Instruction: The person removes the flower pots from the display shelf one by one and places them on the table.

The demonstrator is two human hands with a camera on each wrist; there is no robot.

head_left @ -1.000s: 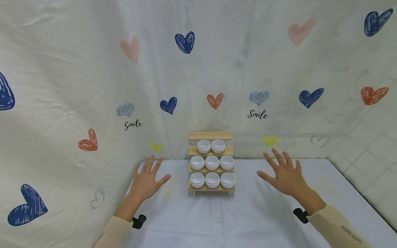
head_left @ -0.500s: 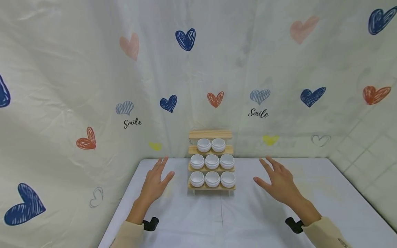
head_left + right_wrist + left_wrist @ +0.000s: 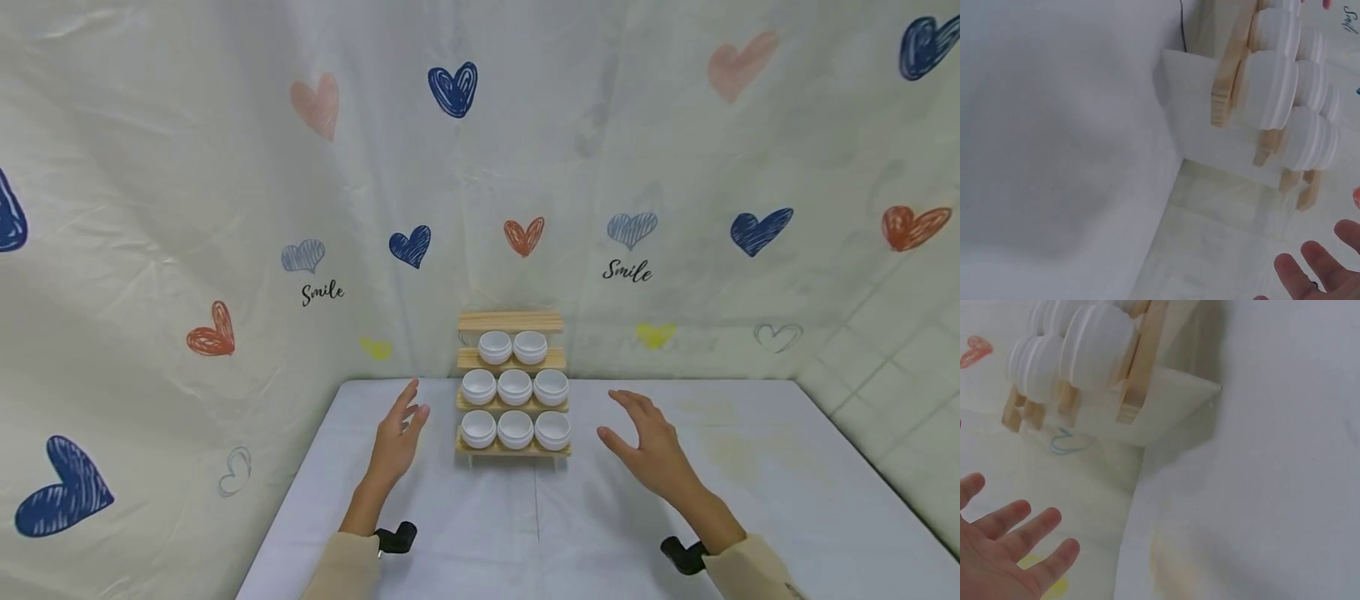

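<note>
Eight round white bowls [image 3: 514,387] with stepped sides line a tiered stand of pale wooden slats [image 3: 511,322] on a smooth white surface [image 3: 480,517], flanked by the left hand [image 3: 395,440] and right hand [image 3: 654,450], both raised, angled inward and held wide.

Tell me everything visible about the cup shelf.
The shelf stands upright toward the back of the white table. Four stepped, pale wood-like slats join whitish side panels. White cups rest on the lower three: three, three, then two going up. Neither the left hand nor the right hand touches it.
</note>
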